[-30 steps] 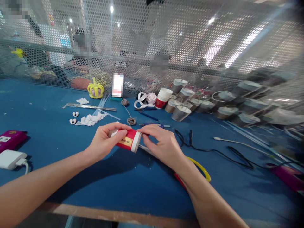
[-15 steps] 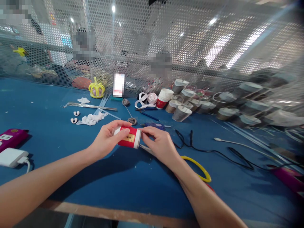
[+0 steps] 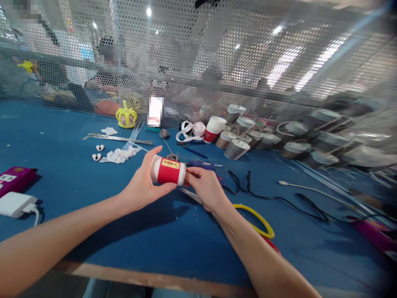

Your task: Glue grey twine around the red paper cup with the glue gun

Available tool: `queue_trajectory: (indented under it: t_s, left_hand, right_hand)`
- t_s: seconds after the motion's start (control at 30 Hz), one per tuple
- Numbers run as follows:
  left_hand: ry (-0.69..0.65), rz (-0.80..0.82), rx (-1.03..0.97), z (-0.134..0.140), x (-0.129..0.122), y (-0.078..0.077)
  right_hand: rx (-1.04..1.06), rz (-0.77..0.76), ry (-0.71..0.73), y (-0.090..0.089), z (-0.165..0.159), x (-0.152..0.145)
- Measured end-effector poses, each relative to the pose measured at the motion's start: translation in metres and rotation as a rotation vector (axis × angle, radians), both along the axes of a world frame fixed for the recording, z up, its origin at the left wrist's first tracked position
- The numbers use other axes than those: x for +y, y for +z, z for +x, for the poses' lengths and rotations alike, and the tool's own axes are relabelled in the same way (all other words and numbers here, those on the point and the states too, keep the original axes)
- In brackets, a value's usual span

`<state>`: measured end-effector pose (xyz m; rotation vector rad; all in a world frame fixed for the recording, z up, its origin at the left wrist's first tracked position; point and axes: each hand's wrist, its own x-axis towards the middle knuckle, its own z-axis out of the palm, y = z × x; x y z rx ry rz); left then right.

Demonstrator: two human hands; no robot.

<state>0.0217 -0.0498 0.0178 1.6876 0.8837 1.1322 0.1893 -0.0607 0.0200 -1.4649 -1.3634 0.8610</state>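
A paper cup, white with a red band and a gold label, lies sideways in the air between my hands. My left hand cradles its left end, the thumb along the underside and the fingers behind. At the right end, my right hand has its fingers closed at the rim; the fingertips are partly hidden by the cup. Beneath my right wrist is a pair of scissors with a yellow and red handle, its blades pointing left. Behind the cup sit a grey coil and a blue tool.
Stacked paper cups and several grey, paper-topped pots stand at the back right. A yellow crown-shaped piece and a phone are along the mesh. Black cable crosses the right side; a white charger lies left.
The cup has turned about its length, bringing the gold label to the top. My left thumb has moved from its front to its underside, and the left fingers have spread.
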Motion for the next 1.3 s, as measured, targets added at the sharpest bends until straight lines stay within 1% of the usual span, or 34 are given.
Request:
queue_trajectory:
  t_s: [0.17,0.23,0.33,0.67,0.93,1.1,1.3]
  left_hand:
    - [0.172,0.175,0.134,0.001,-0.002,-0.005]
    - [0.202,0.239,0.166,0.0,-0.003,-0.006]
    - [0.205,0.297,0.175,0.0,-0.003,-0.007]
    - [0.176,0.204,0.121,0.001,-0.004,-0.005]
    - [0.156,0.226,0.07,0.002,-0.005,-0.008]
    - [0.158,0.243,0.075,0.003,-0.004,-0.009]
    - [0.158,0.251,0.073,0.003,-0.004,-0.011]
  right_hand:
    - [-0.05,0.047,-0.03,-0.005,-0.002,0.0]
    - [-0.072,0.069,-0.04,-0.006,-0.002,0.0]
    - [-0.103,0.1,-0.058,-0.007,-0.001,0.0]
    - [-0.311,0.335,-0.109,-0.01,-0.003,-0.005]
    - [-0.467,0.549,-0.102,-0.012,-0.002,-0.007]
    - [-0.53,0.623,-0.097,-0.008,-0.002,-0.008]
    - [-0.566,0.661,-0.104,-0.007,-0.002,-0.009]
